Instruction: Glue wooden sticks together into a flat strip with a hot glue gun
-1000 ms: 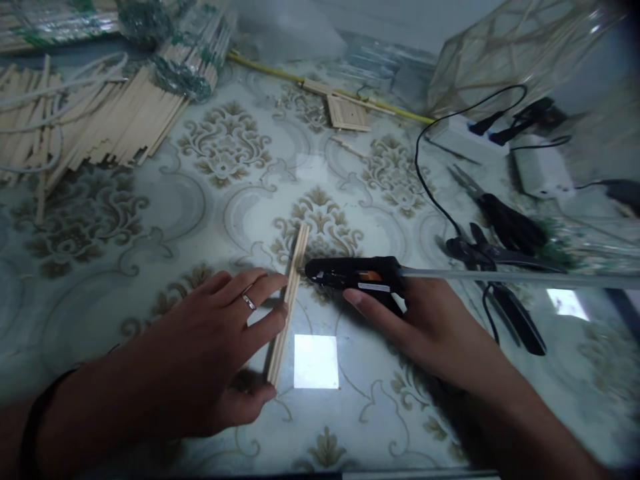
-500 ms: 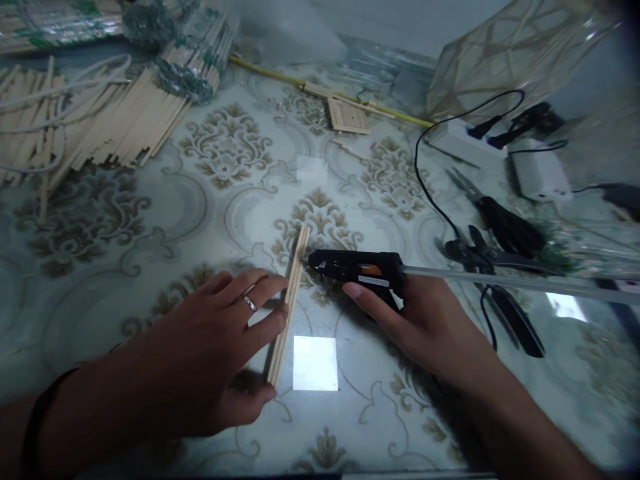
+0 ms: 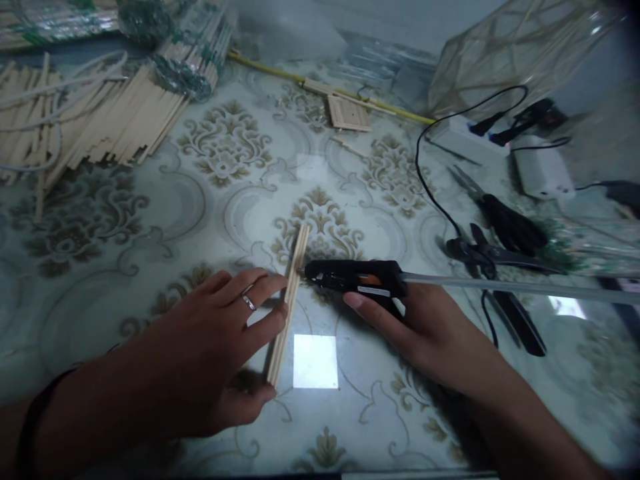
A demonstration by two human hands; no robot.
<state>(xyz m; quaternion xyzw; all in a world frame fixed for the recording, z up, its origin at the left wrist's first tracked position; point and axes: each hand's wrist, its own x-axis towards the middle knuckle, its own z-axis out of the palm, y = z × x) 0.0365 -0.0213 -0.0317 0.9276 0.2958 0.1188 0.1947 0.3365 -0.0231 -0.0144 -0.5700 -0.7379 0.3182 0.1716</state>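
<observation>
A narrow bundle of wooden sticks (image 3: 294, 293) stands slantwise on the patterned tabletop, its far end pointing away from me. My left hand (image 3: 240, 333), with a ring on one finger, grips it from the left, fingertips on its side and thumb at the near end. In my right hand (image 3: 425, 327) is a black hot glue gun (image 3: 355, 277), wrapped by the fingers. The gun's nozzle points left and meets the right side of the sticks, above my left fingertips. A long clear glue stick (image 3: 480, 283) juts out of its back.
Loose wooden sticks (image 3: 115, 123) and a white cord lie at the far left, beside plastic-wrapped bundles (image 3: 193, 53). A small stick panel (image 3: 349, 113) lies at the back. Scissors (image 3: 510, 213), pliers (image 3: 493, 257) and a white power strip (image 3: 470, 140) are on the right.
My right hand has drawn the glue gun slightly toward me, so its nozzle sits lower along the sticks. My left hand keeps its hold in place.
</observation>
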